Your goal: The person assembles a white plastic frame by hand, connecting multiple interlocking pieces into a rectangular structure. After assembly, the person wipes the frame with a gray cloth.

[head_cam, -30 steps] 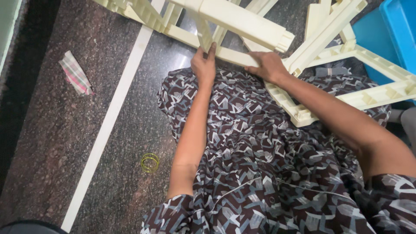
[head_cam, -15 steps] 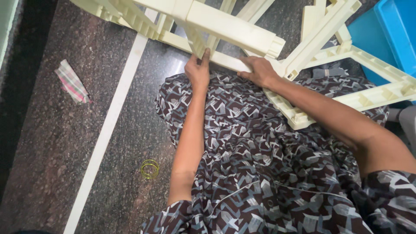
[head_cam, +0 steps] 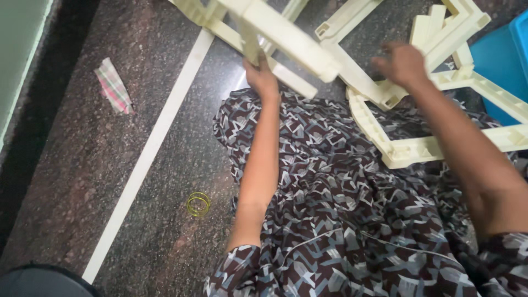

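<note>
I sit on a dark stone floor in a patterned dress. My left hand [head_cam: 262, 77] grips a cream plastic frame piece [head_cam: 286, 38] that is lifted and tilted above my lap. My right hand [head_cam: 404, 63] hovers, blurred, just above a second cream ribbed frame [head_cam: 410, 148] lying across my right knee; whether it touches the frame is unclear. More cream frame bars [head_cam: 456, 25] lie beyond it.
A blue plastic bin [head_cam: 498, 55] stands at the far right. A folded checked cloth [head_cam: 114, 85] lies on the floor at left. Yellow bangles [head_cam: 198, 204] rest beside my left side. A white floor stripe [head_cam: 148, 154] runs diagonally. A green wall edge [head_cam: 16, 66] is at far left.
My right hand has let go of the bar near my left hand and moved right and up. The left-hand frame piece has swung free of the second frame. The view shifted.
</note>
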